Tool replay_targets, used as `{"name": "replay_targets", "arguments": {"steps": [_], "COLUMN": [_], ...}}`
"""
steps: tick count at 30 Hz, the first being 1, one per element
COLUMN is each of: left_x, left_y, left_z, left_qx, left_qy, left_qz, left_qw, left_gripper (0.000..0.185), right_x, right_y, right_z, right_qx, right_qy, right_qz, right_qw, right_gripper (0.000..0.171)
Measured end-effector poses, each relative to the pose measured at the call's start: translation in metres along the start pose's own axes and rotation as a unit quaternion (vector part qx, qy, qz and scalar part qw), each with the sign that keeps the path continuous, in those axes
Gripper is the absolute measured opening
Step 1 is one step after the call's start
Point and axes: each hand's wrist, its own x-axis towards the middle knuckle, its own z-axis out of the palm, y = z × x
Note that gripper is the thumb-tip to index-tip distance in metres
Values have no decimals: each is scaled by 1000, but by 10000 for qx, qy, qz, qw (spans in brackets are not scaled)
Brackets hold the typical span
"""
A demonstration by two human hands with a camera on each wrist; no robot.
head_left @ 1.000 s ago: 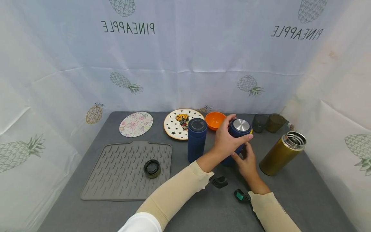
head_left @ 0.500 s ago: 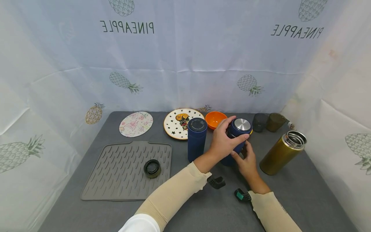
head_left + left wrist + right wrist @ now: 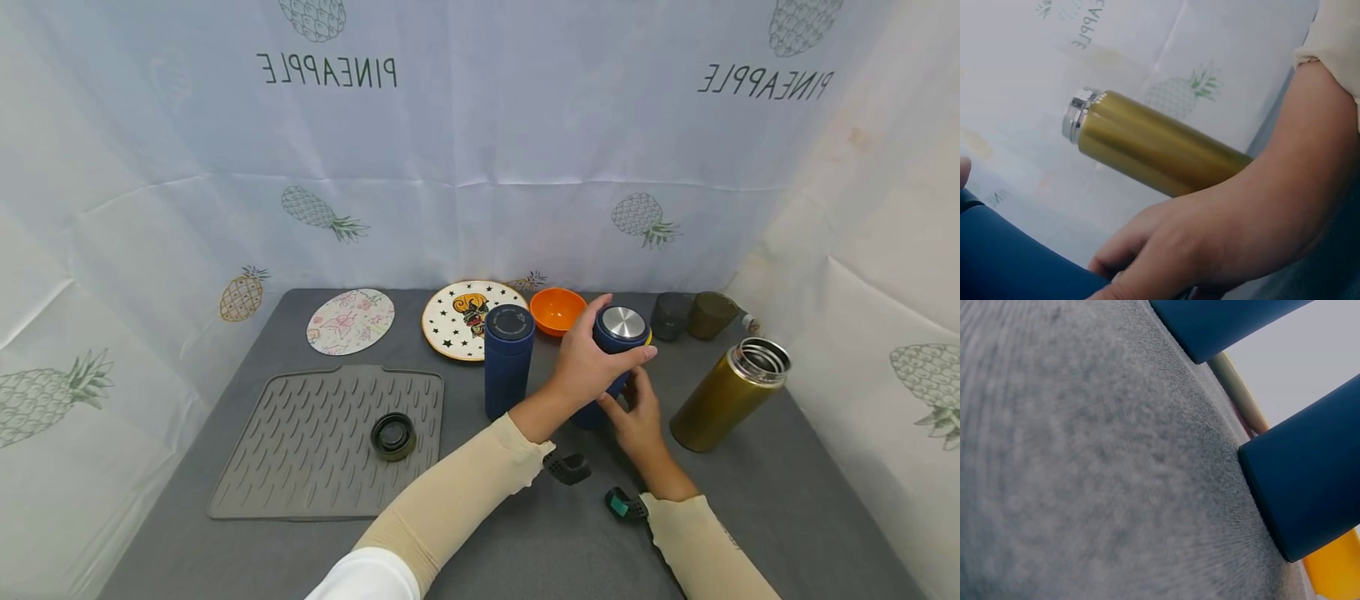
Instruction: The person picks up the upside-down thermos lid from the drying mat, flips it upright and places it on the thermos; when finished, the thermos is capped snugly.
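A dark blue thermos with a silver-topped lid (image 3: 623,322) stands on the grey table, right of centre in the head view. My left hand (image 3: 587,360) grips the lid from the left, fingers behind and thumb across the front. Lower down, my right hand (image 3: 636,425) holds the thermos body (image 3: 1019,259) from the right. The right wrist view shows the thermos base (image 3: 1310,475) down on the table. To its left stands a second blue thermos (image 3: 507,367) with a dark lid. Right of my hands is a gold thermos (image 3: 727,400), lidless, its steel mouth showing.
A grey ridged mat (image 3: 300,450) at left bears a black and olive lid (image 3: 393,436). Along the back are a floral oval mat (image 3: 351,322), a star-patterned plate (image 3: 450,325), an orange bowl (image 3: 556,311) and two dark cups (image 3: 712,316). Pineapple-print curtains (image 3: 465,225) surround the table.
My left hand shifted slightly left at the lid half a second ago and is now back to the right, its thumb further across the front. My right hand has stayed on the body.
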Motion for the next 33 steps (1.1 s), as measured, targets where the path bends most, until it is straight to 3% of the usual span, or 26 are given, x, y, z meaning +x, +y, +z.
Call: {"name": "replay_targets", "arguments": {"steps": [9,12,17,22,26,33], "left_x": [-5,-7,-6,-4,-2,2], "left_y": [-1,-1,-3,-3,1,3], "left_z": [0,-1,-4,-4,-2,2], "left_qx": [109,20,-256,-315,-285,120], "left_qy": [753,767,489,136,-79,-14], "left_qz": [950,1039,1078,1034,768,245], "left_qw": [9926,9916,9926,9940,9966,9996], "left_gripper": [74,72,69,69,77,84], "right_x": [2,2,1,0,0,-1], "right_y": [-1,-1,-1,1,2,2], "right_z": [-1,-1,0,-2,-2,-1], "right_qx": [-36,-55,-101,-132,-31,-1], "right_qy": [-25,-17,12,-2,-44,-63], "right_qz": [31,50,144,154,23,-3], "right_qw": [10000,10000,9998,9998,10000,10000], "right_gripper": [58,59,57,56,57,56]}}
